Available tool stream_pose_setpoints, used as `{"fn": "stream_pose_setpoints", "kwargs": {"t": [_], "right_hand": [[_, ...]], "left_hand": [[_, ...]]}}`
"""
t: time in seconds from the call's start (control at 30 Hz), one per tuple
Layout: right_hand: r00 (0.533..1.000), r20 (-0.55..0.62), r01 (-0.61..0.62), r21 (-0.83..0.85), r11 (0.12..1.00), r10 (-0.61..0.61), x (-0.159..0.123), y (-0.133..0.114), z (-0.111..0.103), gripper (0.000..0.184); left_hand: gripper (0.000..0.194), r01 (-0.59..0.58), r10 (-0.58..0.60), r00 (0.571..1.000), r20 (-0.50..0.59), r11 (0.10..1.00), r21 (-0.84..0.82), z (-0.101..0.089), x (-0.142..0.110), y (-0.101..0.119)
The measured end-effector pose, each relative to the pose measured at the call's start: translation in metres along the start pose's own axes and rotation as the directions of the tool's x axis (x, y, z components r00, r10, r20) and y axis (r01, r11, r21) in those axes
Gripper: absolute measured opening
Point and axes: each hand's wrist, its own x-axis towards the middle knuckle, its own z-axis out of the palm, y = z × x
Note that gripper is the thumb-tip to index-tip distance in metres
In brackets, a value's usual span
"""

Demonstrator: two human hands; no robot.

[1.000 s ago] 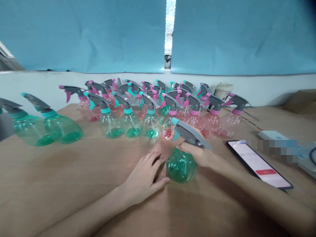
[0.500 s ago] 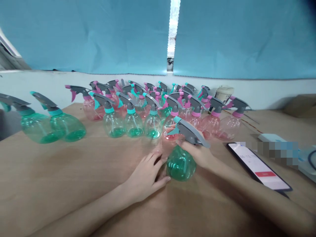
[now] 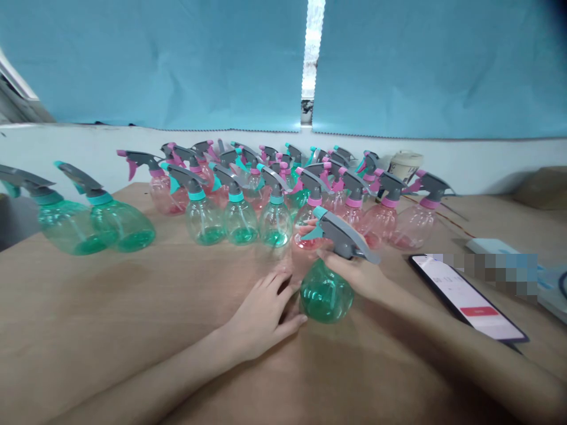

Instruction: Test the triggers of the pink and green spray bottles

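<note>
A green spray bottle with a grey and teal trigger head stands before me, its nozzle facing left. My right hand is closed round its neck, just under the head. Left of the bottle, my left hand rests on the table with fingers spread, its fingertips close to the bottle's side; whether they touch it I cannot tell. Behind are green bottles with teal collars, including a clear green spray bottle, and pink ones such as the pink spray bottle at the right end of the front row.
Two green spray bottles stand at the left. On the right lie a phone with a lit screen and a white device with a cable. A tub and a cardboard box sit at the back of the wooden table.
Almost nothing differs. The view has shifted very slightly, while both hands and the held spray bottle keep the same places relative to each other.
</note>
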Motion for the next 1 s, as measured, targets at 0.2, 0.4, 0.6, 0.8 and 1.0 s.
{"fn": "stream_pose_setpoints", "kwargs": {"t": [0.2, 0.4, 0.6, 0.8, 1.0], "right_hand": [[0.999, 0.034, 0.014, 0.032, 0.999, -0.015, 0.0006, 0.0034, 0.0005, 0.048], [1.0, 0.01, -0.015, -0.028, 1.0, 0.015, -0.0007, 0.0024, 0.0005, 0.042], [1.0, -0.007, -0.019, -0.026, 0.999, 0.018, -0.0015, 0.0003, -0.0005, 0.028], [0.999, 0.001, -0.042, -0.006, 0.999, 0.042, -0.0013, 0.0013, -0.0001, 0.022], [0.999, 0.001, -0.05, 0.016, 0.999, 0.05, -0.0022, 0.0013, -0.0004, 0.024]], "left_hand": [[0.049, 0.0, 0.0, 1.0, 0.001, 1.0, 0.014, -0.0001, -0.0002, 0.0006], [0.049, -0.003, 0.003, 1.0, 0.004, 1.0, 0.03, 0.0002, -0.0001, 0.0013], [0.05, -0.003, 0.003, 1.0, -0.002, 0.999, 0.036, 0.0, -0.0009, 0.001], [0.049, 0.005, -0.005, 1.0, 0.006, 0.999, 0.042, -0.0003, -0.0005, 0.0012], [0.05, 0.003, -0.003, 1.0, 0.006, 0.999, 0.045, -0.0004, -0.0012, 0.0014]]}}
